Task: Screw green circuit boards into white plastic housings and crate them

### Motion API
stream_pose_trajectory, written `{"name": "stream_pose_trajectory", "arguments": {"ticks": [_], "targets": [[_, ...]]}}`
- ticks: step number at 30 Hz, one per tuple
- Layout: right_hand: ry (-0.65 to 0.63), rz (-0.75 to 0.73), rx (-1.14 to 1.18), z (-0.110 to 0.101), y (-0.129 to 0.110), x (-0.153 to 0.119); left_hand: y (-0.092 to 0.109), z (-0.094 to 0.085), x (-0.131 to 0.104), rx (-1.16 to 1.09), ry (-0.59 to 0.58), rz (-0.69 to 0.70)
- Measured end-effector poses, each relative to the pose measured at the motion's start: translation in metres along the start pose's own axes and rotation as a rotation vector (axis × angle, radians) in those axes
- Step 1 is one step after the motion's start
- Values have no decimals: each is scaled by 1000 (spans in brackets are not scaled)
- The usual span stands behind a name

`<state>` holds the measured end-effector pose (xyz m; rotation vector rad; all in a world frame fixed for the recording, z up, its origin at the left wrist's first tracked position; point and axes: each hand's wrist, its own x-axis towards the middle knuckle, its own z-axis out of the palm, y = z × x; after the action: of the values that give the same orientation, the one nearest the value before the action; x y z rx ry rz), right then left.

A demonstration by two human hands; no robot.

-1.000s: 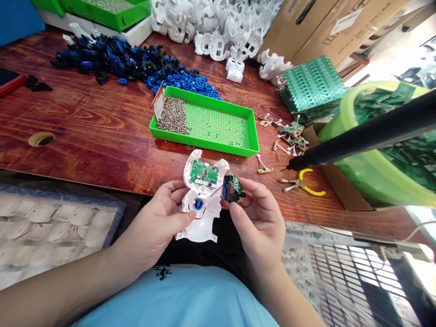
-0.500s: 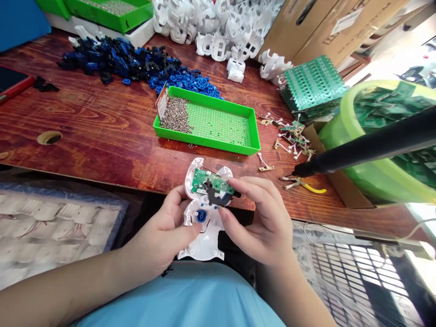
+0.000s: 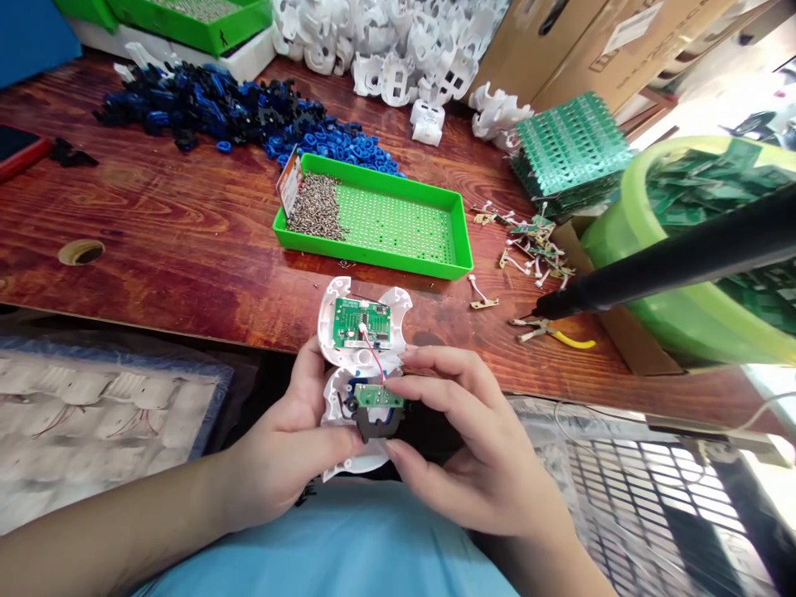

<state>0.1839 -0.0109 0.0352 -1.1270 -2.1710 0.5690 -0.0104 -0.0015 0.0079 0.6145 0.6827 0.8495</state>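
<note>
My left hand (image 3: 279, 444) grips two white plastic shell halves, its thumb on the lower half. The upper shell (image 3: 324, 325) holds a green circuit board (image 3: 345, 319), from which a thin red-and-white wire runs down. The wire reaches a small green board (image 3: 368, 396) fixed to a black plastic bracket (image 3: 381, 429). This bracket lies over the lower shell (image 3: 373, 458), and my right hand (image 3: 478, 439) pinches its right side between thumb and fingers. Whether the bracket is seated in the shell cannot be seen.
Ahead stands a green tray (image 3: 373, 261) with small screws (image 3: 314, 211). Behind it lie blue and black plastic parts (image 3: 236, 116) and white shells (image 3: 385, 41). To the right are small wired boards (image 3: 538, 249), yellow-handled pliers (image 3: 569, 338), a black rod-shaped tool (image 3: 672, 264) and a tub (image 3: 603, 240).
The black bracket has turned over and come down from the upper circuit board onto the lower shell. Its small green board and the wire now show. The shells have shifted slightly left.
</note>
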Motion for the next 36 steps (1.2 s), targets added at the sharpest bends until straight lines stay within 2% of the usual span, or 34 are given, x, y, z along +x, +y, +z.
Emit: {"name": "stream_pose_trajectory", "arguments": {"ticks": [7,10,16,23,27,31,36], "targets": [[-51,53,-38,-1,-7,3,0,-2,-1,-105,-112,-94],[-77,52,-88,0,-8,5,-1,-3,1,-145,-157,-89],[-136,29,-137,-6,-11,9,-3,-2,4,7,-75,-37],[-187,31,-196,-9,-12,13,-6,-4,3,72,-35,-32],[-225,26,-267,-10,-16,18,-7,1,6,151,-5,65],[-203,2,-342,-11,-22,25,-5,7,7,203,23,81],[-210,-36,-257,-9,-21,25,-3,2,6,262,66,85]]}}
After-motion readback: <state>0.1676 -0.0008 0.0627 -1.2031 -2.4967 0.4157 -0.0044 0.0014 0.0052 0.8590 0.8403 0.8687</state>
